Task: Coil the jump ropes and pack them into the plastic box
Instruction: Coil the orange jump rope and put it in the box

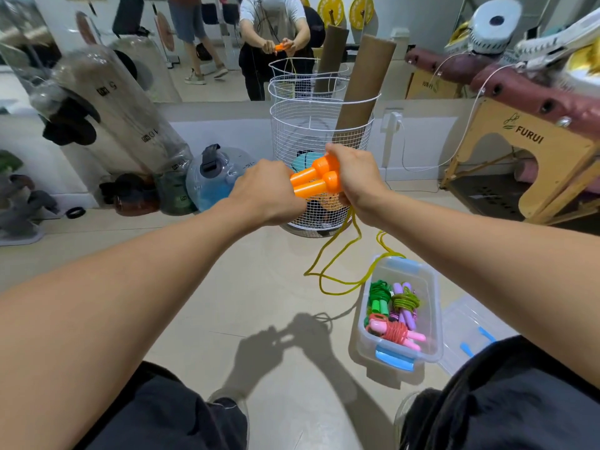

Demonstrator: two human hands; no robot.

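Head view: person is standing over a tiled floor [246, 287], both arms stretched forward. The left hand [266, 190] is wrapping its fingers around the shaft ends of the two orange handles [316, 181], which are lying side by side; the right hand [352, 180] is gripping the knob ends, fingers curled, apparently gathering the yellow rope [337, 254] where it leaves the handles. The rope is hanging slack from the right hand, looping down to the floor and trailing over the far rim of the plastic box [433, 319], which is sitting on the floor by the right leg, lid off. Three coiled ropes are already lying inside: green [378, 300], purple [406, 306], pink [396, 332]. My read: this one is at the start of its coiling. Doing it well likely means keeping the handles pinned parallel in the left hand while the right winds snug, even turns, lifting slack clear of the box rim first so nothing is snagging. Room: the wire basket [311, 134] with its cardboard tube [360, 86] is standing just behind the hands, and a wooden bench [532, 164] is crowding the right; open floor lies to the left. The clear lid [467, 329] is lying beside the box, near the right foot.
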